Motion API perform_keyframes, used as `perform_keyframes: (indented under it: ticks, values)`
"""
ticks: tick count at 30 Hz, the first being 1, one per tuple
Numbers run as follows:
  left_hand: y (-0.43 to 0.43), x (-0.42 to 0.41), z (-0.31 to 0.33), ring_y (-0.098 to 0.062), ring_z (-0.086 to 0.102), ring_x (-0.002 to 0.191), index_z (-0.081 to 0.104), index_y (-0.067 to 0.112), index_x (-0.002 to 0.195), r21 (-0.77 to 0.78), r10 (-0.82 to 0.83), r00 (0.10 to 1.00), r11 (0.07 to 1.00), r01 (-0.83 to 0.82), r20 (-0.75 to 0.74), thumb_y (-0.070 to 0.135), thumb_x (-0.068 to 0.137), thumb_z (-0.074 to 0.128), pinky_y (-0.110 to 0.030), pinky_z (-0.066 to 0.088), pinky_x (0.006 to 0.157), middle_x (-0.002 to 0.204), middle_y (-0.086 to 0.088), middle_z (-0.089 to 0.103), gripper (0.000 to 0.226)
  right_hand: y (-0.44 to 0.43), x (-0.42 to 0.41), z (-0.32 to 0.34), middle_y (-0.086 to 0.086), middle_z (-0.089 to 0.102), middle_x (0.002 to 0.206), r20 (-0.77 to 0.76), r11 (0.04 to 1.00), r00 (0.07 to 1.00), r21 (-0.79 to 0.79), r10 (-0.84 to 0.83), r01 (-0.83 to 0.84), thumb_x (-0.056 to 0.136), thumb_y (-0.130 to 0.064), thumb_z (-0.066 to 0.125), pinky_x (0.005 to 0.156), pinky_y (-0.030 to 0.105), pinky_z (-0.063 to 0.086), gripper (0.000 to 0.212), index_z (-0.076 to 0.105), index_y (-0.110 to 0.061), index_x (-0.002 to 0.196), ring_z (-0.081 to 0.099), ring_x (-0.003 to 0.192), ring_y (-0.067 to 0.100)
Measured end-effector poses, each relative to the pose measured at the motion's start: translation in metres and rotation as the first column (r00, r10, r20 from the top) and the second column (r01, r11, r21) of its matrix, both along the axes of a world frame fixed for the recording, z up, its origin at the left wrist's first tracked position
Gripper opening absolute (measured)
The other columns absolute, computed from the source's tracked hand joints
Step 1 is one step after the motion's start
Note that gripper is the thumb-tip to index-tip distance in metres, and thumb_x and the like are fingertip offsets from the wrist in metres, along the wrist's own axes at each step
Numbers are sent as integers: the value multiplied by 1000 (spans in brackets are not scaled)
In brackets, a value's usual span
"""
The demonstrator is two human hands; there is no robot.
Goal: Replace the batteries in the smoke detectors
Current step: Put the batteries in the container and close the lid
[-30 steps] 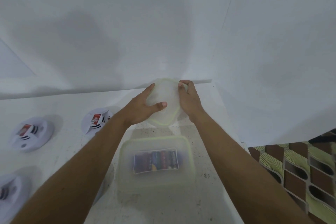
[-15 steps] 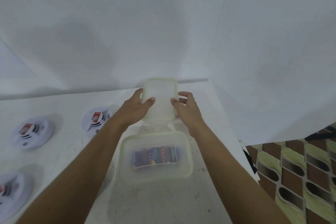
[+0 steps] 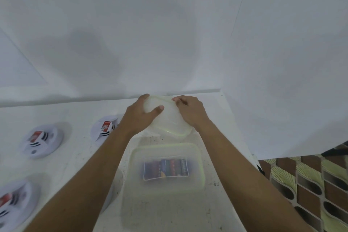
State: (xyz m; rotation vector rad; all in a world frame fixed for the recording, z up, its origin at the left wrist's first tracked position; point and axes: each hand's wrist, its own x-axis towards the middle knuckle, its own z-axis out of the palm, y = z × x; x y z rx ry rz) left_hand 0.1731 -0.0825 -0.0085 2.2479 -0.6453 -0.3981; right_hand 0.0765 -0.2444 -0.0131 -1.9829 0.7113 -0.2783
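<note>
A small translucent plastic container (image 3: 168,120) with a green rim stands tilted at the back of the white table, and both hands are on it. My left hand (image 3: 140,116) grips its left side with the thumb across the top. My right hand (image 3: 190,112) curls its fingers over the right edge. In front of it sits a larger translucent lidded box (image 3: 166,167) holding a pack of batteries (image 3: 166,167). Three white round smoke detectors lie at the left: one (image 3: 105,128) beside my left forearm, one (image 3: 41,140) farther left, one (image 3: 13,201) at the near left edge.
The white table (image 3: 75,156) ends at a white wall behind and at a right edge beside my right arm. Beyond that edge is a patterned brown and green floor (image 3: 301,184). A white sheet (image 3: 282,81) hangs at the right.
The small container lay flat half a second ago with my hands loosely at its sides. Now both hands grip it and it is tipped up toward me.
</note>
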Motion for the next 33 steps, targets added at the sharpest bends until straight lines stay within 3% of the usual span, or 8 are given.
perform_keyframes:
  ticks: [5, 9, 15, 20, 26, 29, 33]
  values:
    - [5, -4, -7, -16, 30, 145, 34, 31, 151, -88, 57, 998, 994, -59, -33, 58, 86, 63, -29, 24, 113, 156, 8, 36, 76, 3, 1, -4, -9, 74, 112, 31, 1000, 999, -3, -14, 14, 102, -31, 47, 91, 29, 51, 29, 74, -27, 115, 68, 100, 16]
    - [6, -4, -9, -18, 30, 145, 35, 32, 150, -60, 57, 998, 996, -59, -27, 60, 87, 60, -34, 23, 115, 156, 8, 36, 73, 4, 0, -5, -10, 73, 113, 17, 1000, 1000, -20, -21, 21, 103, -32, 47, 89, 27, 48, 30, 73, -28, 117, 65, 104, 13]
    - [6, -1, -10, -19, 34, 143, 38, 32, 149, -48, 72, 997, 996, -73, -27, 60, 89, 58, -33, 25, 114, 154, 7, 41, 69, 4, 1, -7, -12, 72, 115, 22, 999, 999, -42, -26, 27, 103, -32, 46, 73, 19, 40, 30, 72, -29, 116, 61, 99, 10]
    - [6, 1, -10, -23, 33, 143, 37, 32, 150, -3, 70, 997, 998, -70, -28, 62, 91, 53, -39, 23, 116, 155, 6, 40, 68, 3, 2, -7, -12, 72, 115, 8, 998, 1000, -51, -24, 25, 103, -32, 45, 71, 20, 40, 30, 72, -29, 116, 60, 97, 10]
    - [7, -6, -8, -23, 36, 141, 39, 31, 148, -42, 90, 994, 995, -93, -68, 60, 91, 55, -40, 29, 114, 153, 6, 41, 66, 6, 1, -6, -11, 69, 117, 38, 998, 998, -25, -51, 52, 101, -35, 52, 83, 24, 40, 24, 72, -27, 111, 60, 101, 8]
    - [8, -5, -8, -23, 49, 126, 46, 34, 138, -94, 124, 980, 986, -140, -158, 62, 84, 62, -45, 43, 106, 141, 4, 51, 62, 5, -1, -8, -7, 63, 120, 92, 986, 987, -91, -134, 142, 99, -35, 56, 82, 25, 39, 13, 66, -29, 104, 60, 101, 12]
    - [8, -14, -4, -19, 62, 96, 46, 24, 115, -148, 257, 934, 943, -298, -247, 63, 76, 72, -42, 61, 75, 109, -1, 58, 61, 2, -14, -6, 1, 51, 131, 115, 969, 964, -27, -240, 244, 98, -27, 54, 87, 30, 42, 26, 58, -19, 122, 55, 107, 17]
